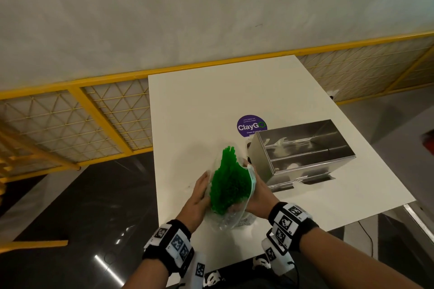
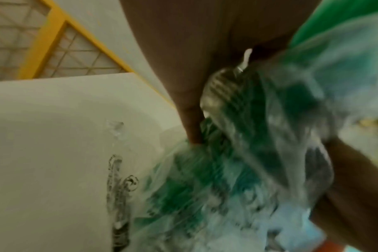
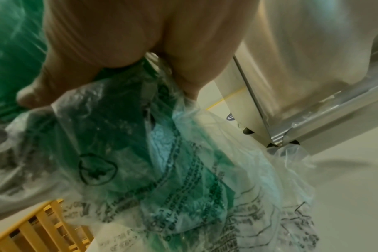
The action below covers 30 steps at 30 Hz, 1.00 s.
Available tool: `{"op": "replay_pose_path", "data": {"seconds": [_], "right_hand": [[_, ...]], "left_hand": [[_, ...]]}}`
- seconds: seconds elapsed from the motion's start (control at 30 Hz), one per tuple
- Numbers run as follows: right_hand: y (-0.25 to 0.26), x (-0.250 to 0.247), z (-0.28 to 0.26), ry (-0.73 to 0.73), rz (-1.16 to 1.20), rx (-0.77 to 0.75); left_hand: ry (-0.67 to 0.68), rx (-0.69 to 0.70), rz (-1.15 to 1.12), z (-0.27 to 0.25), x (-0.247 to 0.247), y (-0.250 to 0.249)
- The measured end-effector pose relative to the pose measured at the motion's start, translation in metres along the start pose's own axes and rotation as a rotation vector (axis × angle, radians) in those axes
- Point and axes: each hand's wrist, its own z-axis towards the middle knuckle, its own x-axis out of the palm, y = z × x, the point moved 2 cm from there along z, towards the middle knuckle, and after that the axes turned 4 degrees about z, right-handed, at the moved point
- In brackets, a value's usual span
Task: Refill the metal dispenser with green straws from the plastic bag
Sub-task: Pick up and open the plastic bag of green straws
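My hands are cupping the plastic bag (image 1: 229, 218) of green straws (image 1: 229, 183) from either side, just above the near part of the white surface (image 1: 199, 112). My left hand (image 1: 197, 197) is lying against the bag's left flank with its fingers stretched out and pressing the film; in the left wrist view one finger (image 2: 190, 119) is running down along the crinkled plastic. My right hand (image 1: 258, 192) is holding the bag's right side, and in the right wrist view its fingers (image 3: 60, 76) are curling over the printed film and gripping it. The bag is standing roughly upright between my palms, its mouth open at the top, and the straws are poking out of it in a tight bundle, fanning toward the far side. The wrist views are blurred, so I am only guessing that the bag's bottom is touching the surface. The metal dispenser (image 1: 303, 152) is sitting on the surface just to the right of the bag, its open top showing a shiny interior, with its near corner close beside my right hand. A round purple sticker (image 1: 250, 125) is lying flat on the surface just behind the dispenser's left end. A yellow railing (image 1: 94, 105) is running along behind the surface, in front of a pale wall.
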Motion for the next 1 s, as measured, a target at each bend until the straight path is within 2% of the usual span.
{"op": "replay_pose_path", "data": {"seconds": [0.07,0.1,0.2,0.23,0.3,0.37,0.4,0.53,0.6,0.67,0.77,0.8,0.87,1.0], "right_hand": [[0.000,-0.001,0.000,0.001,-0.015,0.020],[-0.001,-0.001,0.001,-0.004,-0.037,0.030],[-0.004,-0.002,0.002,-0.010,-0.090,0.044],[-0.005,-0.001,0.003,-0.001,-0.093,0.046],[-0.008,0.000,0.005,0.032,-0.123,0.060],[-0.011,0.001,0.006,0.057,-0.161,0.077],[-0.011,0.001,0.007,0.059,-0.170,0.084],[-0.002,-0.001,0.006,0.107,-0.112,0.129],[0.003,-0.003,0.003,0.169,-0.074,0.126],[0.004,-0.007,-0.001,0.230,-0.166,0.118],[0.009,-0.016,-0.007,0.277,-0.257,0.121],[0.013,-0.018,-0.008,0.276,-0.245,0.133],[0.018,-0.022,-0.010,0.250,-0.201,0.189],[0.020,-0.027,-0.006,0.150,-0.014,0.244]], "left_hand": [[0.179,-0.064,-0.224,-0.003,-0.005,-0.004],[0.247,-0.054,-0.213,-0.002,-0.008,-0.007],[0.384,-0.012,0.064,0.002,-0.008,-0.010],[0.372,0.001,0.161,0.004,-0.006,-0.010],[0.255,0.056,0.259,0.007,-0.001,-0.014],[0.142,0.100,0.186,0.010,0.004,-0.018],[0.130,0.094,0.127,0.011,0.005,-0.017],[0.102,-0.032,-0.116,0.013,0.006,-0.014],[0.061,-0.033,0.009,0.014,0.003,-0.014],[0.035,0.031,0.112,0.016,0.000,-0.009],[-0.091,0.007,0.286,0.019,-0.004,0.004],[-0.105,-0.006,0.353,0.021,-0.004,0.009],[-0.046,-0.015,0.394,0.022,-0.001,0.014],[-0.003,-0.060,0.313,0.027,0.003,0.015]]}}
